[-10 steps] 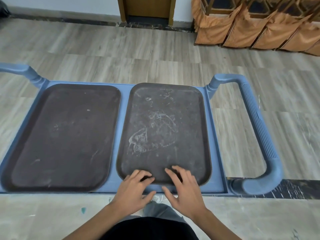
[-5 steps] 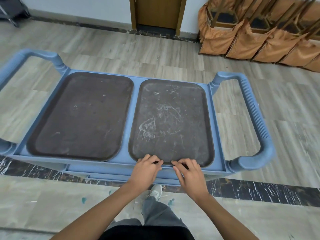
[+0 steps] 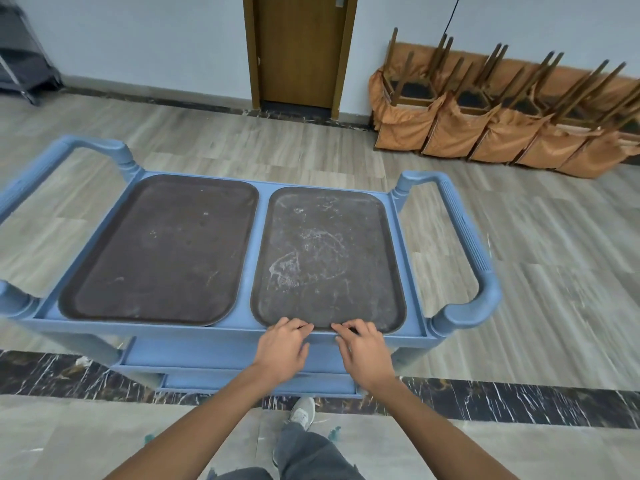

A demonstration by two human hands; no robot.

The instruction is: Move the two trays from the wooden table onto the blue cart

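Head view, only one. 2 dark brown trays lie flat side by side on the top shelf of 1 blue cart [image 3: 258, 329]: left tray [image 3: 162, 251] and right tray [image 3: 327, 258], a strip of blue shelf between them, not touching. Right tray has pale scuff marks across its middle; left one is cleaner, w/ a few small specks. Cart has 2 loop handles, 1 per end, and a lower shelf, part hidden under the top one.

2 hands in view. Left hand [image 3: 282, 348] and right hand [image 3: 363, 351] sit close together at the near edge of the right tray, palms down, arms coming up from the bottom of the frame. Fingertips [image 3: 304, 328] of the left rest on the tray's near rim, fingers loosely spread, not curled round anything; same for the right. Neither grasps the tray, both hands loose and open on it.

1 shoe [image 3: 302, 412] and 1 trouser leg show below the cart; other foot not visible. Cart's left handle is cut off by the frame edge. Wheels not visible.

Behind: 1 wooden door [image 3: 299, 50], top cut off. A row of upturned chairs [image 3: 502, 112] w/ orange covers along the wall at right, at least 5, row runs out of frame so exact count unclear. Dark rack at far left, mostly cut off.
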